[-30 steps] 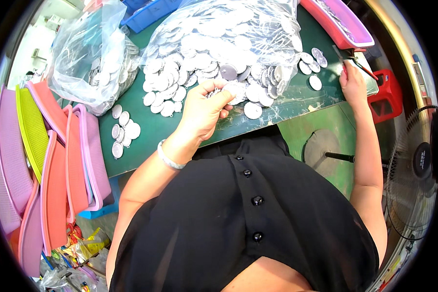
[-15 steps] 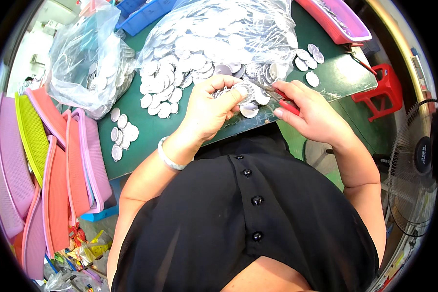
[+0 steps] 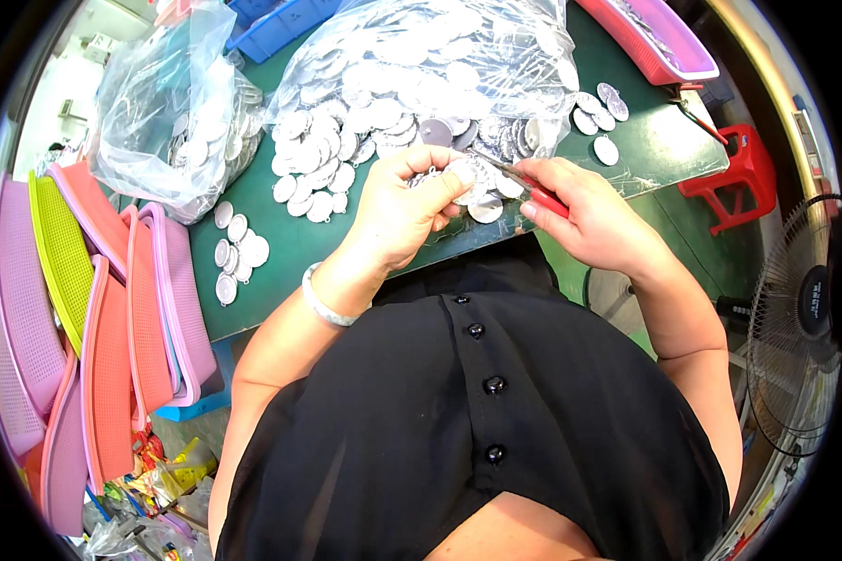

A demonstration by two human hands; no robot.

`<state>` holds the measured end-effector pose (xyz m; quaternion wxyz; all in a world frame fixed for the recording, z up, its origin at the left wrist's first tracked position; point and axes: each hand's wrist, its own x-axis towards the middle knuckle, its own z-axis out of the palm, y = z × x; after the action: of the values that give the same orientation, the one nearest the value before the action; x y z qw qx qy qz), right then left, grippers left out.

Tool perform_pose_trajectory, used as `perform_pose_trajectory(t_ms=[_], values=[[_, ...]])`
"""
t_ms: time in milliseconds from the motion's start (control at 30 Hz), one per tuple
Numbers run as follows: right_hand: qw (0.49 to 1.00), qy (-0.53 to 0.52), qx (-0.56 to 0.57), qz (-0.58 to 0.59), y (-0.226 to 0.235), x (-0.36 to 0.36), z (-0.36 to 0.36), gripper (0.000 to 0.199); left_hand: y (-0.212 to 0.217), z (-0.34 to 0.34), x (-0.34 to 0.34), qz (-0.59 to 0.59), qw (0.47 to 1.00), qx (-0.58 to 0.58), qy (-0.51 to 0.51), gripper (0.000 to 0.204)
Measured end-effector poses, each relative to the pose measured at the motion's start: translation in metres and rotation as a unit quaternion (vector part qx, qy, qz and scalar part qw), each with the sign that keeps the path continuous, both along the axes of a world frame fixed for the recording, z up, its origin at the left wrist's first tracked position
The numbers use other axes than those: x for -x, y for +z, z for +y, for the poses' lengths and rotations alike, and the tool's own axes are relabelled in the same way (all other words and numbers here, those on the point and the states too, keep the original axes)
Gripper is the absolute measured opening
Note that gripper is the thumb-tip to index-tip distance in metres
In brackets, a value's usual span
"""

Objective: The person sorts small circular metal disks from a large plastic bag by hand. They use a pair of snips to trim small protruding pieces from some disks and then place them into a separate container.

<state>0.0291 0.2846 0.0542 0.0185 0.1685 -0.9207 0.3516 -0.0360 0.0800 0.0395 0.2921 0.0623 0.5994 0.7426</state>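
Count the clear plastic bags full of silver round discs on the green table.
2. One clear plastic bag lies at the table's far left; a larger bag lies open at the far middle, discs spilling toward the hands. Others may lie outside the view.

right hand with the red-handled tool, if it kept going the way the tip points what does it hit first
Most likely the silver disc in the left hand. The right hand aims its red-handled tool up-left at it; depth is unclear.

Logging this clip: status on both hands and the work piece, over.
Left hand shut on silver disc. Right hand shut on red-handled tool, tip at disc. Loose disc pile crowds the green table.
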Motion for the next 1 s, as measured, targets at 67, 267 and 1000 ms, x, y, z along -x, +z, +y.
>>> perform_pose_trajectory(t_ms=[67, 267, 1000], values=[[1.000, 0.005, -0.011, 0.001, 0.0001, 0.0006, 0.0012, 0.032, 0.0001, 0.0000, -0.0002, 0.001, 1.000, 0.005, 0.000, 0.014], [1.000, 0.005, -0.020, 0.004, -0.0005, 0.0005, 0.0012, 0.031, 0.0015, 0.0000, 0.0003, -0.002, 1.000, 0.011, 0.002, 0.014], [1.000, -0.023, -0.019, -0.006, -0.0059, -0.0021, -0.0053, 0.023, -0.0061, -0.0018, -0.0029, 0.011, 0.999, 0.024, -0.037, 0.016]])
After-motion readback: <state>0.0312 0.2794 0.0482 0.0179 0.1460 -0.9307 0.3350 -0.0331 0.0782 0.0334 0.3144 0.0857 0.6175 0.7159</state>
